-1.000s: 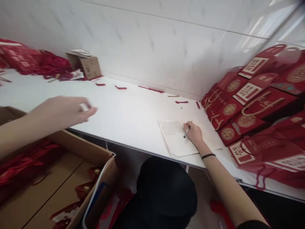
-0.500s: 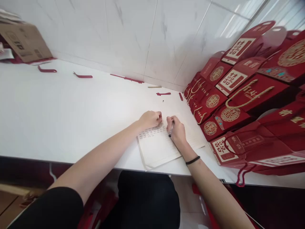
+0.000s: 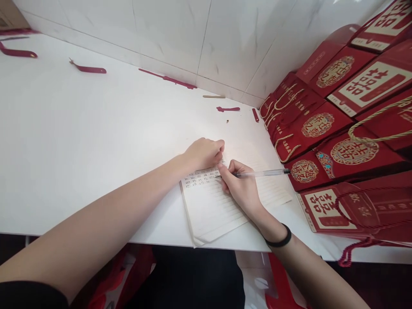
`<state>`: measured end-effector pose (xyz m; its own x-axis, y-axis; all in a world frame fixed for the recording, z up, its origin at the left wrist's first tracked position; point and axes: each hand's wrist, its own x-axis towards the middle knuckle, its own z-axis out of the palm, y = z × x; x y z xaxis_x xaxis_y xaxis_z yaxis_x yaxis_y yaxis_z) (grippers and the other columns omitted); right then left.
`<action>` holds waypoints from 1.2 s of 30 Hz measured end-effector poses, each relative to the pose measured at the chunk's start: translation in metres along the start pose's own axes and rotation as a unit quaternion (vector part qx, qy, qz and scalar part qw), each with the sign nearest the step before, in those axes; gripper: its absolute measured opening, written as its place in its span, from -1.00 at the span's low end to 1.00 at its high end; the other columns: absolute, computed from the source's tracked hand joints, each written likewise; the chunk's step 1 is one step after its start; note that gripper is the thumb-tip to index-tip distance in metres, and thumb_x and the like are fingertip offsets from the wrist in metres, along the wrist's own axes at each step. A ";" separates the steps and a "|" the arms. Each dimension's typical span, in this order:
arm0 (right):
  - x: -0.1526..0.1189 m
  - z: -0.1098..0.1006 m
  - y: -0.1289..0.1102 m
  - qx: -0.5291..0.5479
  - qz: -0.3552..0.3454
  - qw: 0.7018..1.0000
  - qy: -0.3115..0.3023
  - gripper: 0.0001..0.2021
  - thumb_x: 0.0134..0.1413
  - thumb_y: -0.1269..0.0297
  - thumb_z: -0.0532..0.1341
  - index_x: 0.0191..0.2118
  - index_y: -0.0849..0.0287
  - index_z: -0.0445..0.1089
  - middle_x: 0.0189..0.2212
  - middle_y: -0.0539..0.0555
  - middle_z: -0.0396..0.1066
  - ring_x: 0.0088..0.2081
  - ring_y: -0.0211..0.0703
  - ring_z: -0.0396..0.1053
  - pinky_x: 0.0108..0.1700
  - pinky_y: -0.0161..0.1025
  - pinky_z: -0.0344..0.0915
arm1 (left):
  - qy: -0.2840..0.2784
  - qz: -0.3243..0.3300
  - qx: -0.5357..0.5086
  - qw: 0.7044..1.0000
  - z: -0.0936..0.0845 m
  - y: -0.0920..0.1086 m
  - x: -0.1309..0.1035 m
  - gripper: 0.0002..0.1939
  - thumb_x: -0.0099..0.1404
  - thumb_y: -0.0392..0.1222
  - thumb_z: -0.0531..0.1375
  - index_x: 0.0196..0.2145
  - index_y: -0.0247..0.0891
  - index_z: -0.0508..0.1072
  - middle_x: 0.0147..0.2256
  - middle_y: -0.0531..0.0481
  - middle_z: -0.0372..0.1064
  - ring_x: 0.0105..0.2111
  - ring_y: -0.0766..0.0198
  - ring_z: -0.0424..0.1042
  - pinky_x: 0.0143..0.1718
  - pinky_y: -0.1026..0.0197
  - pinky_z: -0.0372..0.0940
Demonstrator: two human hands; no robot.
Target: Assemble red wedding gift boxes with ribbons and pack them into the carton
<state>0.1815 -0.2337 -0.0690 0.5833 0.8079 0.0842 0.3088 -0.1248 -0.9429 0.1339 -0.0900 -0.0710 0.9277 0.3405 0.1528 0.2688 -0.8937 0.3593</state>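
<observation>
An open lined notebook (image 3: 212, 214) lies at the table's front edge, with rows of handwriting near the top of its left page. My right hand (image 3: 240, 184) is closed on a clear pen (image 3: 268, 173); the dark tip meets the page beside the writing, and the barrel points right. Above the writing, my left hand (image 3: 206, 153) rests curled at the notebook's upper part, its fingers folded in. Whether anything is inside those fingers is hidden.
Red gift boxes and bags (image 3: 317, 124) with gold rope handles are stacked on the right. Several red strips (image 3: 92, 69) lie along the back of the white table (image 3: 96, 141) near the tiled wall. A cardboard box (image 3: 11, 17) shows at the far left.
My right hand has turned the pen, so its tip now points left onto the page near the writing. The view has moved closer to the table and boxes.
</observation>
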 end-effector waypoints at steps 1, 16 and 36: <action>0.000 0.000 0.000 -0.011 -0.005 1.000 0.000 -0.62 0.07 0.20 0.17 -0.63 0.12 -0.01 -0.81 -0.15 0.14 -0.76 -0.40 0.06 -0.69 -0.41 0.02 | 0.001 0.001 -0.001 1.000 0.000 0.000 0.000 -0.80 0.18 -0.28 -0.01 -0.28 -0.21 0.36 -0.43 0.10 0.45 -0.47 0.28 0.39 -0.42 0.26 0.19; -0.002 0.001 -0.001 -0.073 -0.027 0.997 -0.021 -0.67 0.01 0.33 0.14 -0.65 0.13 0.00 -0.81 -0.15 0.13 -0.71 -0.37 0.06 -0.60 -0.38 0.05 | 0.010 -0.002 -0.005 1.000 0.001 0.001 -0.001 -0.80 0.18 -0.31 -0.02 -0.29 -0.22 0.36 -0.44 0.09 0.44 -0.46 0.29 0.38 -0.46 0.26 0.17; -0.002 0.002 -0.001 -0.076 -0.031 0.997 0.006 -0.67 -0.04 0.39 0.12 -0.66 0.12 -0.07 -0.81 -0.17 0.02 -0.72 -0.39 -0.03 -0.64 -0.38 -0.04 | 0.010 -0.006 -0.001 1.000 0.003 0.000 -0.001 -0.80 0.20 -0.29 -0.02 -0.28 -0.21 0.37 -0.43 0.09 0.46 -0.43 0.27 0.40 -0.38 0.25 0.21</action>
<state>0.1787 -0.2340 -0.0691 0.5686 0.8096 0.1455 0.4548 -0.1620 -0.8757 0.1342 -0.0915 -0.0741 0.9190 0.3569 0.1675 0.2793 -0.8892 0.3623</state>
